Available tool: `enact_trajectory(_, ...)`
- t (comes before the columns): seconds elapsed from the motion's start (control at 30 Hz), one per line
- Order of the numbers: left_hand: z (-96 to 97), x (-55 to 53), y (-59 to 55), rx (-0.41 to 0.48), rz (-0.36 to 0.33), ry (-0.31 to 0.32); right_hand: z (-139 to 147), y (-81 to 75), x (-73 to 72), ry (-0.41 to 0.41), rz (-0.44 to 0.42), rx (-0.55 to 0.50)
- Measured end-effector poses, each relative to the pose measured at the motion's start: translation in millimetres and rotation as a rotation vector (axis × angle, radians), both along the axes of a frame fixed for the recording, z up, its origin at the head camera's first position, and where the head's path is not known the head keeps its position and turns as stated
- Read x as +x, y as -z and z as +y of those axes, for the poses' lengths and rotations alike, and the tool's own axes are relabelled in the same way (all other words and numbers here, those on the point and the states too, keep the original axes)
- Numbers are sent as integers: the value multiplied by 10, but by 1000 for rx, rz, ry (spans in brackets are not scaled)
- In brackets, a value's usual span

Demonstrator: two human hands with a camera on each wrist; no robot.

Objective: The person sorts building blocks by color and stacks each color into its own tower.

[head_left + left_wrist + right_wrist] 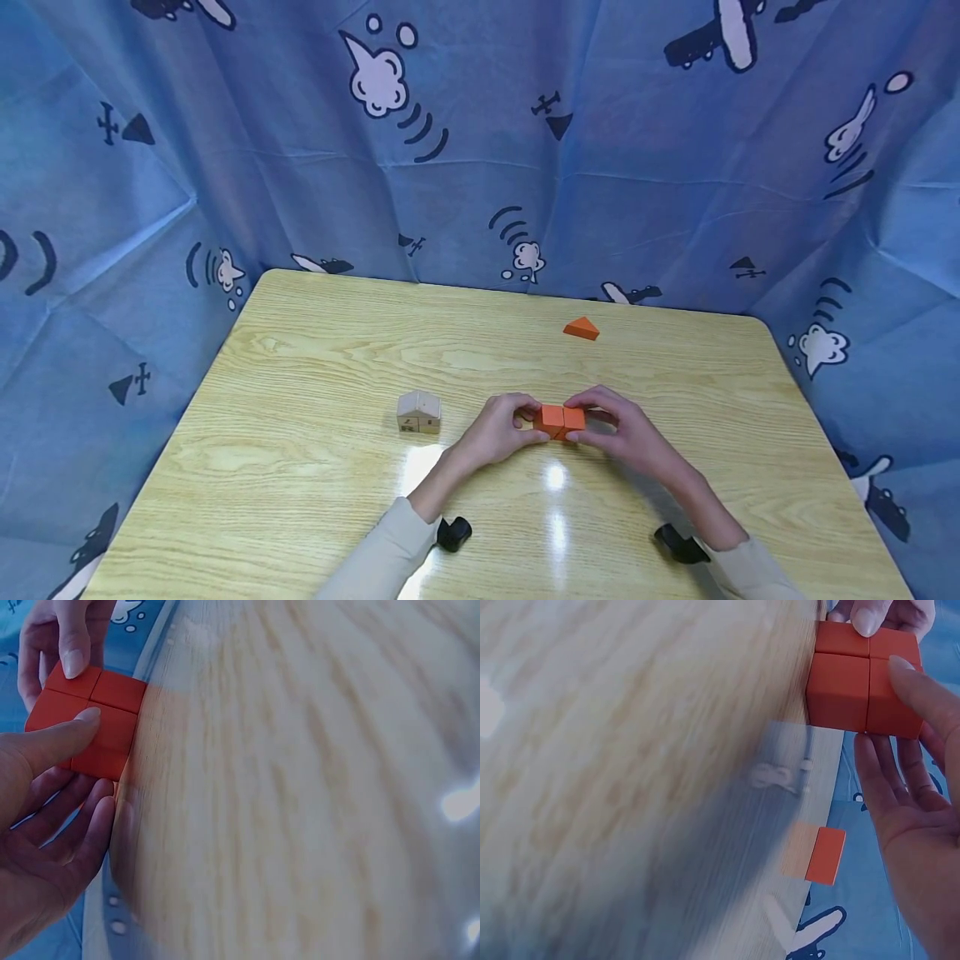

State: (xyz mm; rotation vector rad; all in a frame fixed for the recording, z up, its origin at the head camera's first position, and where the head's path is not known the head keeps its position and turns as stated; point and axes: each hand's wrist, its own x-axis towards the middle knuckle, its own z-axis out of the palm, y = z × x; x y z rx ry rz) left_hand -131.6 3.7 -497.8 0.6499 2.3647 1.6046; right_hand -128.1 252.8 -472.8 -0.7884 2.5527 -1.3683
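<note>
Several orange blocks [552, 418] stand pressed together on the table, two side by side on top of others, as the right wrist view shows of the stack [838, 691]. My left hand [495, 429] grips the stack from the left, its thumb [79, 727] on the front face and its fingers behind. From the right, my right hand [626, 429] holds the same stack, thumb [922, 686] in front and fingers round the back. Thin seams run between the blocks. The hands hide part of the back side.
A triangular orange block [582, 328] lies farther back on the wooden table [315, 367]. Left of my left hand stands a small house shape of pale wooden blocks [418, 412]. A blue patterned cloth [465, 150] hangs behind the table's far edge.
</note>
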Motion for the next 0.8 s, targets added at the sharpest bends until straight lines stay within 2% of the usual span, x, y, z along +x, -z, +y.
enact_trajectory(0.27,4,-9,-6,-24,13,8,-12,17,8,-6,3,-11)
enact_trajectory(0.5,2,-8,-6,-36,19,13,-24,51,3,-2,54,54)
enact_trajectory(0.8,1,-3,-2,-39,22,12,-49,53,27,30,29,84)
